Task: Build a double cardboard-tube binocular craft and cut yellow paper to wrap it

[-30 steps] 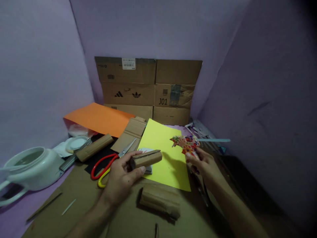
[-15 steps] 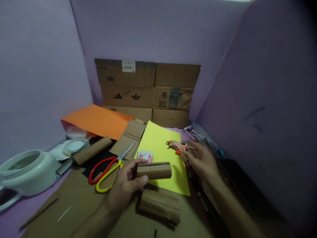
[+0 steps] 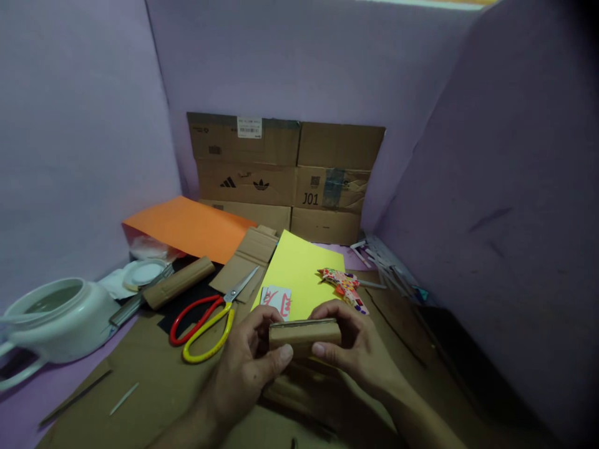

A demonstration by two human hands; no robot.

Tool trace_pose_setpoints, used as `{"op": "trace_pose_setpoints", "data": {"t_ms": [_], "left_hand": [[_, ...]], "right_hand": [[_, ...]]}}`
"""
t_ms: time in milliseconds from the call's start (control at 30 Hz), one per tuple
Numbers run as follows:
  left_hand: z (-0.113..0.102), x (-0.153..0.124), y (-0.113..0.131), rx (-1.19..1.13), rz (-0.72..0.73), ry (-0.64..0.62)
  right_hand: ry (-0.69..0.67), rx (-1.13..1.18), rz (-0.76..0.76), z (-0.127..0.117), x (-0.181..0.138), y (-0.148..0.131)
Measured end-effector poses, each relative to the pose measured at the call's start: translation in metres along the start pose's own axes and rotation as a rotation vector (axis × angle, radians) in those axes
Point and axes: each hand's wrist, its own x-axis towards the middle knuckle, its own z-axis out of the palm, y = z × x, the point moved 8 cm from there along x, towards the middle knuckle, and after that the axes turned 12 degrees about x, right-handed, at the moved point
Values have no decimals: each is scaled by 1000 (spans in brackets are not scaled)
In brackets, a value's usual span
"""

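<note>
Holding cardboard roll (image 3: pixel 303 337) with left hand (image 3: pixel 248 365) and right hand (image 3: pixel 364 355), bottom middle of frame; best pressed softly (might dent)

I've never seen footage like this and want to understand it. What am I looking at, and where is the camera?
There is no machine here: you see a person's bare left hand and right hand. All the pictures come from one camera worn on that person's head, looking forward and down.

Both hands hold a small folded cardboard piece, thumbs in front. On the cardboard-covered table lie scissors with red and yellow handles, yellow paper, orange paper and what looks like a patterned glue gun. A white pot stands at the far left, and a printed cardboard panel stands behind everything.
</note>
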Motion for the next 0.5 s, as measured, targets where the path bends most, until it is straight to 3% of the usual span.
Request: {"op": "trace_pose_setpoints", "data": {"t_ms": [500], "left_hand": [[0,-4,9,139,83,-7]], "right_hand": [[-28,-86,-72,0,-4,-5]]}}
